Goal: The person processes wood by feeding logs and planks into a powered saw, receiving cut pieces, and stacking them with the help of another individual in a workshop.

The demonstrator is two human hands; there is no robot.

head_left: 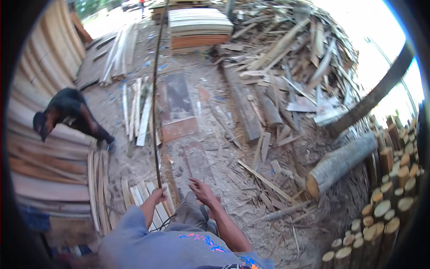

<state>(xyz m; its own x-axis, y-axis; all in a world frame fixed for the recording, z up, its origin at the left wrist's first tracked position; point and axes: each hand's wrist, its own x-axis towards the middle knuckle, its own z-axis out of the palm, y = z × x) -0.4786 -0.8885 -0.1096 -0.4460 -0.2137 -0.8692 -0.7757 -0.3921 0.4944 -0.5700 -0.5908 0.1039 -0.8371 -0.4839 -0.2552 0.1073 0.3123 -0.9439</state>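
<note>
My left hand (156, 196) is closed at the lower end of a long thin dark strip (155, 103), which rises nearly upright past the top of the view. What the strip is made of I cannot make out. Some thin black cord (166, 220) curls by my left hip. Held out over my trouser leg (186, 210), my right hand (203, 193) has its fingers apart and nothing in it. Pale boards (159, 215) lie on the ground below my left hand.
At the left, a person (69, 112) bends beside stacked planks (49, 159). Ahead stands a board stack (200, 29). A scrap-wood heap (286, 58) fills the far right, with a thick log (342, 163) and upright cut poles (376, 215) nearer. Flat sheets (180, 129) lie on the ground.
</note>
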